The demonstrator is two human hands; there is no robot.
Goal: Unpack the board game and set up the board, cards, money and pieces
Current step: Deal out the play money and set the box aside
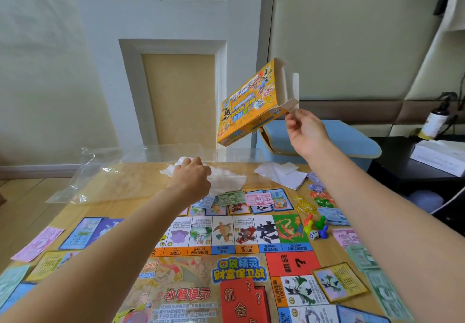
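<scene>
Orange cardboard game box [254, 106], printed with cartoon creatures and blue lettering, hangs tilted in the air above the far edge of the wooden table [141, 203]; I see its open end turned up and its pale inside showing. My right hand [305, 134] pinches a flap at the box's lower corner between thumb and fingertips. My left hand [192, 176] reaches out over the far side of the table, fingers curled down onto a crumpled white plastic wrapper [226, 179]; whether it actually grips the wrapper I cannot tell. The two hands are well apart.

The colourful printed game board [234, 259] lies unfolded flat on the table below me, creature squares along its far edge. Green and pink paper money notes [245, 199] rest on that far edge. Just beside the board's right corner stand small plastic pawns [315, 224] in red, yellow, green and blue, with a white die [313, 235] touching them. Illustrated cards [83, 232] lie to the left.
</scene>
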